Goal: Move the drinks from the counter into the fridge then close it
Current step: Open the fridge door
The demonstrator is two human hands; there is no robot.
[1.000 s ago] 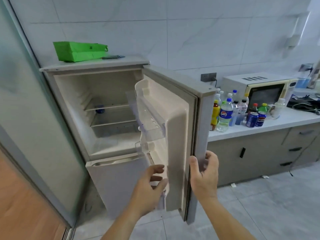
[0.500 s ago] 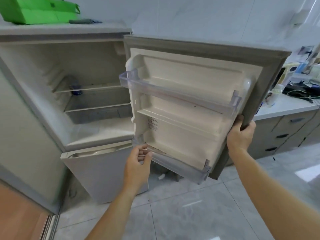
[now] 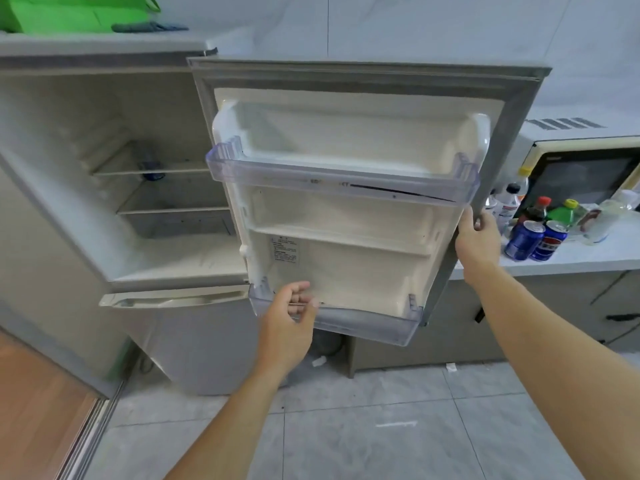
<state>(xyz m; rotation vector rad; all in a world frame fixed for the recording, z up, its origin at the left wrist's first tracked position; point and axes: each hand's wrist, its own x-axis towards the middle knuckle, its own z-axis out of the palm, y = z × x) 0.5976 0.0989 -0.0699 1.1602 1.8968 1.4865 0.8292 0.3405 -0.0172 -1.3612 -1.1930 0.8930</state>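
Your right hand grips the outer edge of the fridge door, with the fingers curled round it. The door stands wide open, and you see its white inside. Your left hand is at the clear bottom shelf of the door, near its left end. The fingers are loosely bent and seem to touch the front rim, but you cannot tell if they really hold it. A clear top shelf sits higher up on the door, with nothing in it.

The fridge is on your left. It has two wire racks, and one small dark thing sits at the back of the upper rack. It is too blurry to name.

The drinks are on the white counter, past the door on your right. Two blue cans stand side by side at the front. Behind them are a dark bottle with a red cap and a green bottle with a yellow cap. More bottles stand behind those, partly hidden by the door. A microwave sits at the back of the counter.

A green bag lies on top of the fridge.
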